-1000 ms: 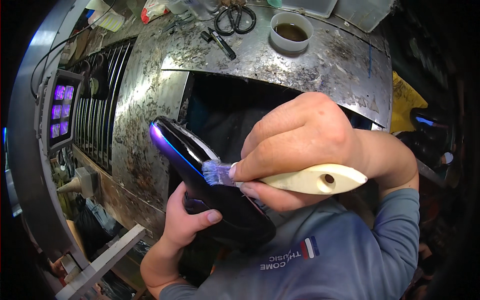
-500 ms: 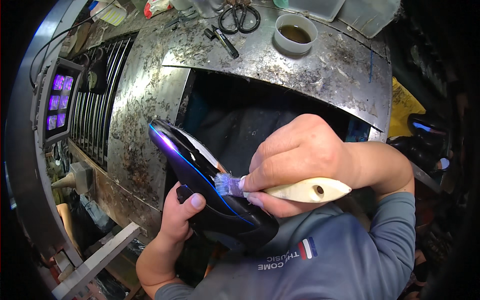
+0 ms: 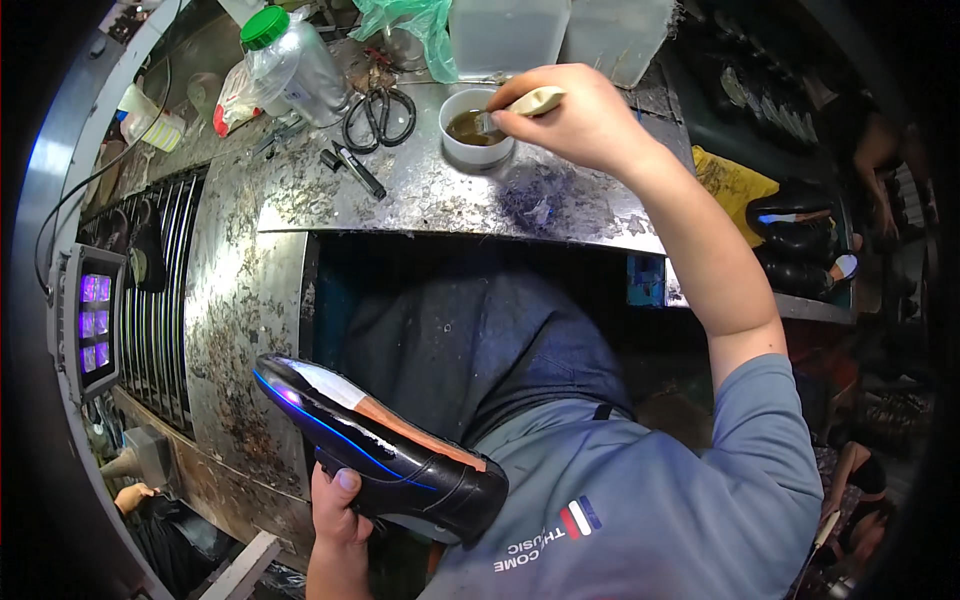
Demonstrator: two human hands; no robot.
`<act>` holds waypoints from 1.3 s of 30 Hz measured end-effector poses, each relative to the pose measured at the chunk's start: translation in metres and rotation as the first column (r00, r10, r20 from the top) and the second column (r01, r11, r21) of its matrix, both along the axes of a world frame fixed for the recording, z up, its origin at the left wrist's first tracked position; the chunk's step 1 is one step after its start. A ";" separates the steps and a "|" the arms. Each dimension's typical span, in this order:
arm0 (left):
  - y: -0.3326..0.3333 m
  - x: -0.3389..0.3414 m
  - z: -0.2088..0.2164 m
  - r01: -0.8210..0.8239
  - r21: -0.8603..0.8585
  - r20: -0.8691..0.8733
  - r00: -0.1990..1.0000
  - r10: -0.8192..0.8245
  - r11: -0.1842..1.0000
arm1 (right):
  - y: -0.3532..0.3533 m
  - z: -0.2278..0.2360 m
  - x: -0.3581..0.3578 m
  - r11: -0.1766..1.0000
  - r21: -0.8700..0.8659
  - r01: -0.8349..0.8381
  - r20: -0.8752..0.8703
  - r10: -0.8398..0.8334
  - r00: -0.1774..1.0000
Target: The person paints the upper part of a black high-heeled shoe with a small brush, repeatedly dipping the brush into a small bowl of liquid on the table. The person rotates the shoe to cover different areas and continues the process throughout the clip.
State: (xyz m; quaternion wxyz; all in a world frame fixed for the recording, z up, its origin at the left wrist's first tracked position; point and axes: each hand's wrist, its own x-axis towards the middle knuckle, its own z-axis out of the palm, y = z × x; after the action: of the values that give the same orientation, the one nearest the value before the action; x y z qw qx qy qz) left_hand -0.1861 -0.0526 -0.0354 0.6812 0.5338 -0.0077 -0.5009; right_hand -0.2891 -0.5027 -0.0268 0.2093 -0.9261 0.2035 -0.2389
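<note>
My left hand (image 3: 338,505) grips a black shoe (image 3: 385,455) from below, the thumb pressed on its side. The shoe lies tilted, toe to the upper left, its underside partly turned up. That underside shows a white front part and an orange-brown strip. A thin line along the shoe's side glows blue. Farther off, over the bench, my right hand (image 3: 580,115) pinches a cream-handled brush (image 3: 540,101). The bristles are down in a small white bowl (image 3: 478,155) of brown liquid; their tips are hidden.
Scissors (image 3: 378,120) and a black marker (image 3: 360,174) lie left of the bowl. Behind them stand a clear jar with a green lid (image 3: 264,28) and plastic tubs (image 3: 510,35). A lamp with purple lights (image 3: 97,320) is at left. Black shoes (image 3: 795,235) sit at right; other people show at the edges.
My right hand has carried the brush from the shoe up and away into the bowl. My left hand and the shoe are lower and farther left in view, with more underside showing.
</note>
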 end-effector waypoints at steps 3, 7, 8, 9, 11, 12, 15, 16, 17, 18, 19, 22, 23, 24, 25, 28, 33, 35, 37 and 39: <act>-0.001 0.000 -0.001 0.006 -0.008 -0.004 1.000 -0.006 1.000 | -0.010 -0.026 0.017 0.981 -0.183 0.066 -0.174 -0.099 0.980; 0.007 0.001 -0.008 0.026 -0.031 0.053 0.998 -0.025 0.999 | -0.012 -0.036 0.027 0.964 -0.257 0.070 -0.193 -0.122 0.974; 0.007 0.001 -0.007 0.017 -0.027 0.062 0.998 -0.015 0.999 | -0.013 -0.032 0.026 0.964 -0.252 0.079 -0.101 -0.108 0.989; 0.008 -0.001 -0.007 -0.003 -0.021 0.071 0.997 0.004 1.000 | -0.010 -0.021 0.025 0.967 -0.243 0.079 -0.007 -0.083 0.997; 0.008 -0.001 -0.006 -0.018 -0.012 0.071 0.997 0.019 1.000 | -0.008 -0.002 0.016 0.967 -0.241 0.085 0.181 -0.042 0.983; 0.006 -0.001 -0.006 -0.022 -0.011 0.071 0.997 0.023 1.000 | -0.008 0.003 0.013 0.969 -0.237 0.071 0.259 -0.007 0.966; -0.002 -0.002 -0.002 -0.039 0.003 0.102 0.994 0.038 0.999 | -0.010 -0.012 0.013 0.968 -0.248 0.042 0.203 0.010 0.979; -0.003 -0.002 -0.001 -0.025 0.007 0.107 0.994 0.025 1.000 | -0.010 -0.020 0.013 0.967 -0.253 0.035 0.136 0.000 0.991; -0.004 -0.002 0.000 -0.013 0.011 0.113 0.994 0.012 1.000 | -0.009 -0.025 0.010 0.976 -0.201 0.077 -0.155 -0.109 0.982; -0.004 -0.002 0.002 -0.011 0.015 0.121 0.993 0.009 1.000 | -0.010 -0.028 0.010 0.978 -0.199 0.058 -0.034 -0.066 0.997; -0.005 -0.002 0.004 -0.019 0.024 0.113 0.993 0.016 1.000 | -0.010 -0.028 0.008 0.979 -0.199 0.038 0.088 -0.021 0.996; -0.008 -0.002 0.011 -0.029 0.067 0.101 0.995 0.022 0.997 | -0.003 -0.008 0.004 0.997 -0.071 0.006 0.421 0.024 0.907; -0.009 -0.001 0.012 -0.019 0.072 0.101 0.995 0.011 0.997 | -0.004 -0.010 0.003 0.994 -0.102 0.024 0.419 0.021 0.908; -0.010 -0.001 0.013 -0.010 0.078 0.101 0.995 0.002 0.997 | -0.006 -0.014 0.002 0.994 -0.085 0.063 0.213 -0.044 0.976; -0.011 -0.001 0.016 -0.001 0.086 0.104 0.994 -0.008 0.996 | -0.010 -0.019 0.000 0.992 -0.075 0.102 -0.002 -0.103 0.995; -0.010 -0.003 0.016 -0.003 0.082 0.114 0.993 -0.006 0.997 | -0.007 -0.033 0.000 0.998 0.060 -0.001 0.220 -0.013 0.975; -0.019 -0.003 0.023 0.073 0.065 0.118 0.990 -0.080 0.995 | 0.044 0.004 -0.005 0.883 0.255 -0.393 0.378 0.283 0.881; -0.023 -0.004 0.025 0.083 0.058 0.144 0.985 -0.091 0.995 | 0.070 0.016 -0.007 0.816 0.213 -0.538 0.403 0.428 0.809; -0.025 -0.005 0.027 0.100 0.090 0.134 0.985 -0.112 0.991 | 0.091 0.014 -0.002 0.727 0.038 -0.685 0.495 0.582 0.645; -0.028 -0.007 0.030 0.113 0.111 0.135 0.983 -0.128 0.987 | 0.116 0.019 0.000 0.715 0.028 -0.699 0.546 0.575 0.609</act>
State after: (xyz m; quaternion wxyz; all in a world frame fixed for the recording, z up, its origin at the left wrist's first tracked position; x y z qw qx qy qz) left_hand -0.1927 -0.0805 -0.0052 0.6190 0.6008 -0.0625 -0.5019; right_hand -0.2887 -0.3871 -0.0076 0.4355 -0.8091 -0.1764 -0.3529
